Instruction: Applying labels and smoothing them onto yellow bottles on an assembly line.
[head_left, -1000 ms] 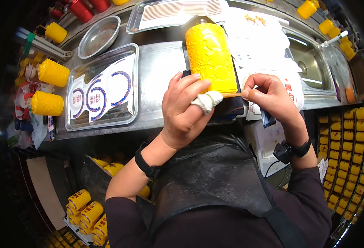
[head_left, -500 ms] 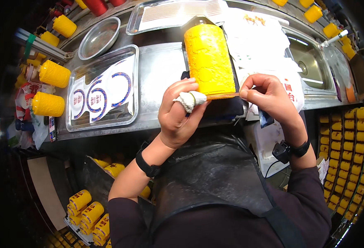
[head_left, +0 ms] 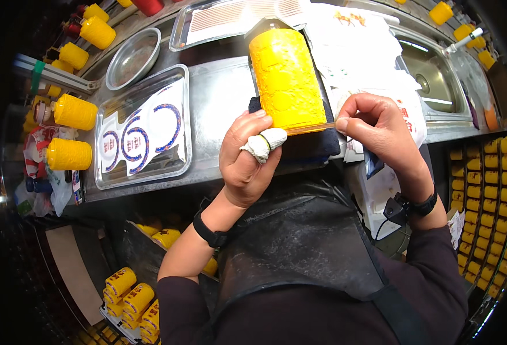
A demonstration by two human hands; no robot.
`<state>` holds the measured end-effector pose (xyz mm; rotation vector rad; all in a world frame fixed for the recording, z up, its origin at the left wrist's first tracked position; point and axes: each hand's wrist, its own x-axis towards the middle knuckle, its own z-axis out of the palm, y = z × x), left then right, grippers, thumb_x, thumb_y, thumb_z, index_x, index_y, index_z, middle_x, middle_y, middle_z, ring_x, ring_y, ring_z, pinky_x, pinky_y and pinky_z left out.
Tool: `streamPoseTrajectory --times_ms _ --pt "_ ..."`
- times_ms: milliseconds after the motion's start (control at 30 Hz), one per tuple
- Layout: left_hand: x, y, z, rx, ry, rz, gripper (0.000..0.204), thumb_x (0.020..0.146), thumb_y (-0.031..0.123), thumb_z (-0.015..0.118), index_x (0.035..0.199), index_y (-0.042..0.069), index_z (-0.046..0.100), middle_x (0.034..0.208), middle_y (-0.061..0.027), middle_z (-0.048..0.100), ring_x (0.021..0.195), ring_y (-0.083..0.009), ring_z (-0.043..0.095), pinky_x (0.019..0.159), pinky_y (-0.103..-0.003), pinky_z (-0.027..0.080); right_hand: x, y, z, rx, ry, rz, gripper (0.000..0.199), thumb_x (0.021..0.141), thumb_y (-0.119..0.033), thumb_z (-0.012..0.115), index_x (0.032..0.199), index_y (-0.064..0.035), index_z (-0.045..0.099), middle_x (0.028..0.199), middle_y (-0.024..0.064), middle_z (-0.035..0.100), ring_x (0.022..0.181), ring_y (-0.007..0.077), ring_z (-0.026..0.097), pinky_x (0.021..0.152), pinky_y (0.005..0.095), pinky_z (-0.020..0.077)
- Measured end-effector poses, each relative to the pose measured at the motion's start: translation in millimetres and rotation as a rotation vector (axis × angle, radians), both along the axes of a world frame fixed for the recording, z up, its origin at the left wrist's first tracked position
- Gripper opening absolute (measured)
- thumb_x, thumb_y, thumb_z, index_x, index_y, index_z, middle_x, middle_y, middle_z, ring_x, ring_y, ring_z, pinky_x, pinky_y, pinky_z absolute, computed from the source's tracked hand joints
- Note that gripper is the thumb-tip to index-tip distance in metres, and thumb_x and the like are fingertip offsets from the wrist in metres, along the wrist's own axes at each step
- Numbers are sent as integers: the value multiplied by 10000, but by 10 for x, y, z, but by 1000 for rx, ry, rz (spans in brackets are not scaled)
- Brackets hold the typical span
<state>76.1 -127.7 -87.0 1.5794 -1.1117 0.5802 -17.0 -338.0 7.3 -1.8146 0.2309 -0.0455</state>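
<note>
Bottle lies on its side on a dark pad on the steel counter, yellow textured wrap around it. Left hand presses its near end, bandaged finger at the wrap's edge. Right hand pinches a thin strip along that same edge, fingertips closed on it. Judging by looks: bottle rigid and fairly heavy, rolls easily; grip the body's sides. Strip flimsy, likely tears if yanked. Tray with round labels sits to the left.
</note>
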Motion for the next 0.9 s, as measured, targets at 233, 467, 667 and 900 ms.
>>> streamPoseTrajectory --times_ms 233,467,667,900 --pt "21 -16 145 132 -115 29 362 614 -43 733 951 52 641 1133 -115 618 1093 -333 583 998 -518 416 -29 -88 -120 -10 90 -17 110 829 -112 653 808 -8 624 719 -52 563 627 -8 479 543 162 375" --pt "-9 -294 290 246 -265 -25 269 609 44 779 763 65 559 1106 -96 624 1045 -338 583 957 -525 426 16 -75 -200 -34 89 -12 121 825 -124 657 810 -6 633 714 -42 577 629 -1 489 543 171 388" --pt "4 -221 169 25 -10 -26 244 651 2 752 838 62 606 1029 -76 623 1043 -328 577 936 -490 448 8 -52 -178 -59 131 6 123 813 -123 655 800 -2 636 690 -48 558 614 3 476 540 182 385" --pt "-2 -15 32 0 82 45 328 680 -31 765 957 54 611 1094 -98 619 1069 -315 584 952 -446 451 -33 -27 -115 -78 64 -2 120 812 -122 650 797 -4 636 700 -55 561 619 0 468 543 176 377"
